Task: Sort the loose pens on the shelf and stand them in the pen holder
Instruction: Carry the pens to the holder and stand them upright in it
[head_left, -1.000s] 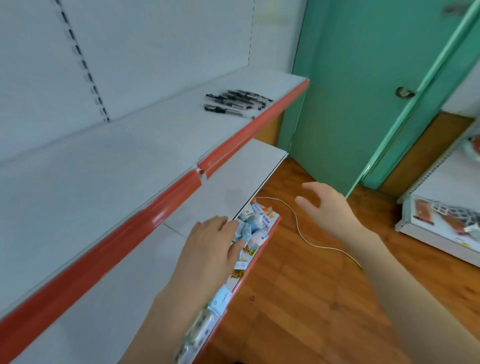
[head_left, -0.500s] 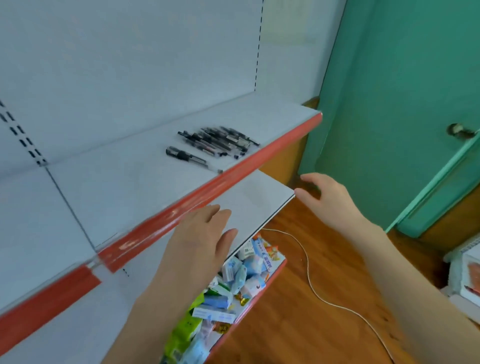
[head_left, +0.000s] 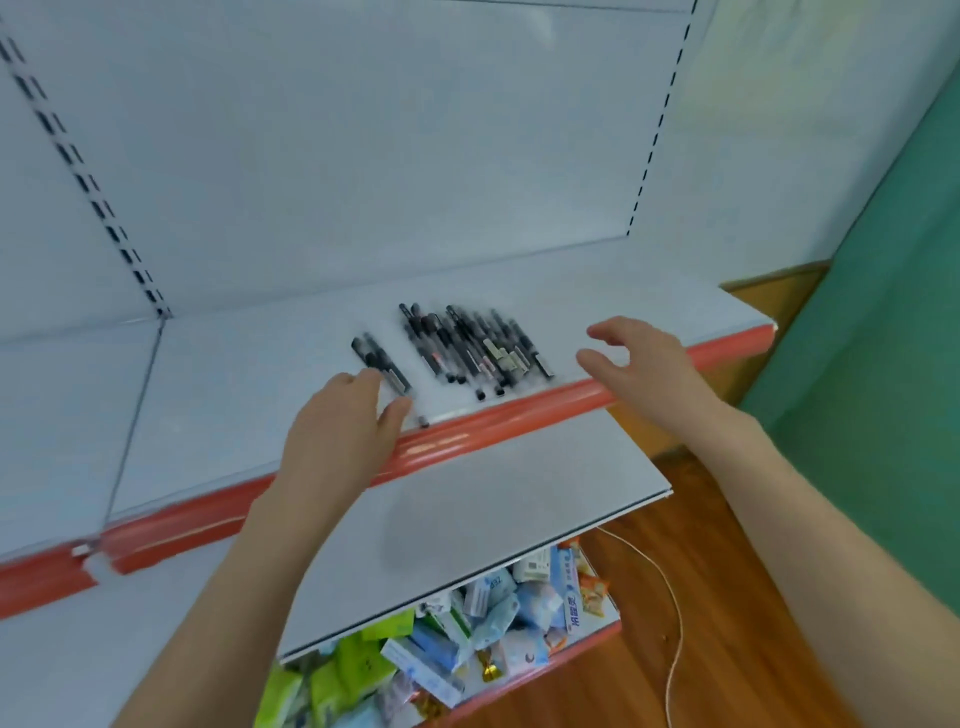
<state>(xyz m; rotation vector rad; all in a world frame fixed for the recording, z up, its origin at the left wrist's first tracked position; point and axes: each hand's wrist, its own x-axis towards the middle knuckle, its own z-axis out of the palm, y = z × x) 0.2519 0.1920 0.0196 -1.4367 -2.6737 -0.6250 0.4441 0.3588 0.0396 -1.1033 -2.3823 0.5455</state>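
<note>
Several black pens (head_left: 475, 345) lie side by side in a loose row on the grey shelf (head_left: 249, 384), near its red front edge. A separate pair of black pens (head_left: 382, 364) lies just left of that row. My left hand (head_left: 340, 434) reaches over the red edge, fingers relaxed, its fingertips right at the lower end of the pair. My right hand (head_left: 636, 364) hovers spread open just right of the row, holding nothing. No pen holder is in view.
The red shelf lip (head_left: 467, 431) runs across in front of the pens. A lower grey shelf (head_left: 467, 530) juts out below it, and a bottom bin (head_left: 467, 634) holds several small packets. A white cable (head_left: 670, 613) lies on the wooden floor, and a green door (head_left: 883, 312) stands at right.
The view has swung toward the pens, which now sit centre frame. Both hands have risen from below the shelf edge to the pens, left at the pair, right beside the row.
</note>
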